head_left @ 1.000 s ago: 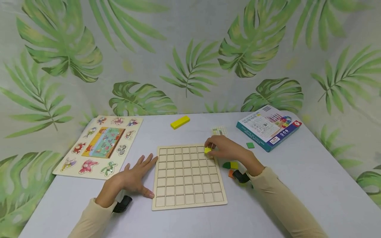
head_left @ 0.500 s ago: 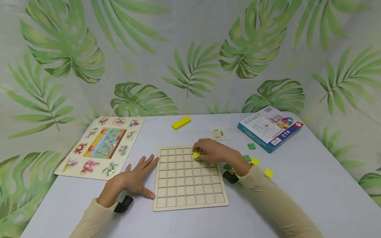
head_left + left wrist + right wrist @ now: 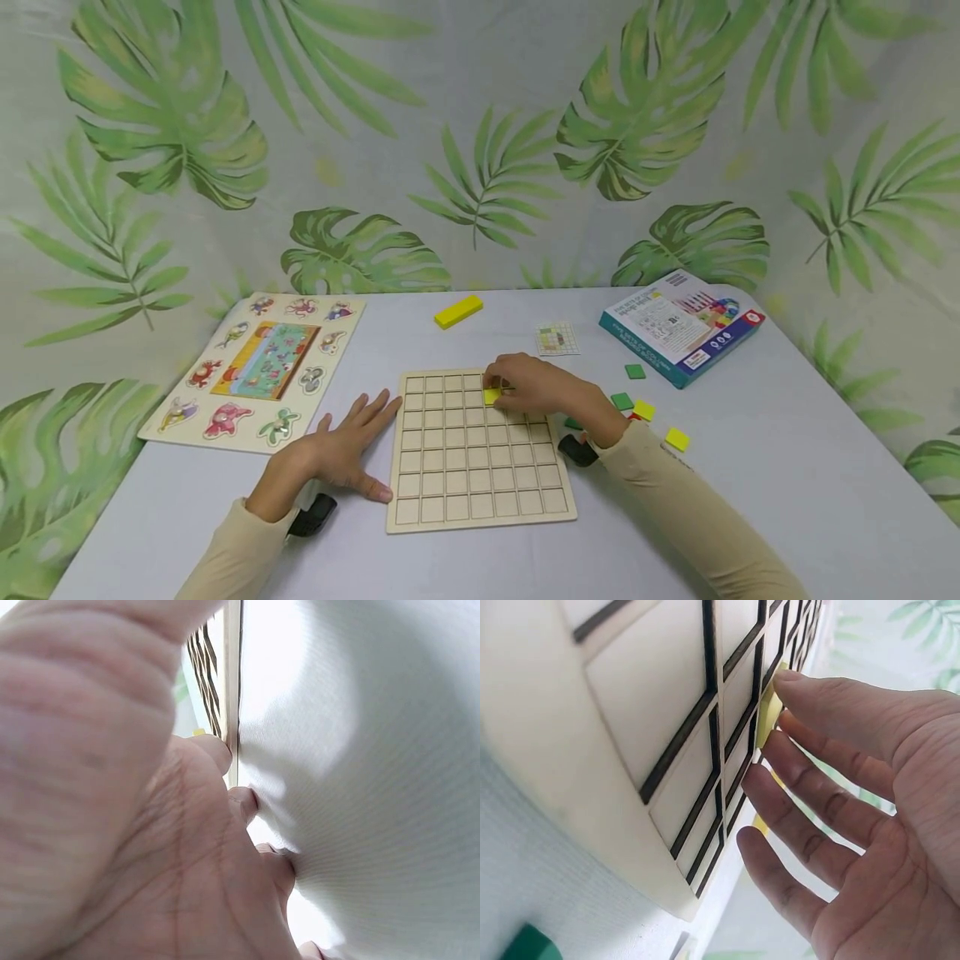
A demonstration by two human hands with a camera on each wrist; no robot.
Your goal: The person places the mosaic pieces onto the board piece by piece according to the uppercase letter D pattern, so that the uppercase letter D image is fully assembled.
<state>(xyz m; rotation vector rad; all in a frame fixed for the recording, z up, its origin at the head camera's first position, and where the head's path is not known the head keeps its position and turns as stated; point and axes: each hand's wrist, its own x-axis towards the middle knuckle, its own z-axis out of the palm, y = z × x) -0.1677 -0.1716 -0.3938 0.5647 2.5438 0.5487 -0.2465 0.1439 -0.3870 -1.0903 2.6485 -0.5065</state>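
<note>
A square wooden board (image 3: 453, 459) with a grid of recessed cells lies in the middle of the table. My left hand (image 3: 330, 457) is spread flat beside it, thumb and a fingertip right at its left edge; the left wrist view shows the palm and that edge. Over the board's upper right part, my right hand (image 3: 536, 385) holds a yellow square tile (image 3: 491, 397) by its edges, low at a cell in the top row. In the right wrist view the thumb tip overlaps the yellow tile (image 3: 767, 720), and the other fingers are bent loosely behind it.
Loose green tiles (image 3: 622, 402) and yellow tiles (image 3: 677, 439) lie right of the board, partly behind the forearm. A small pattern card (image 3: 557, 339), a yellow bar (image 3: 458, 312) and a boxed set (image 3: 682, 325) are farther back. An animal puzzle board (image 3: 315, 312) lies left.
My right hand has carried the yellow tile left from the board's upper right corner and lowered it to a top-row cell, where it now lies flatter. The left hand stays in place.
</note>
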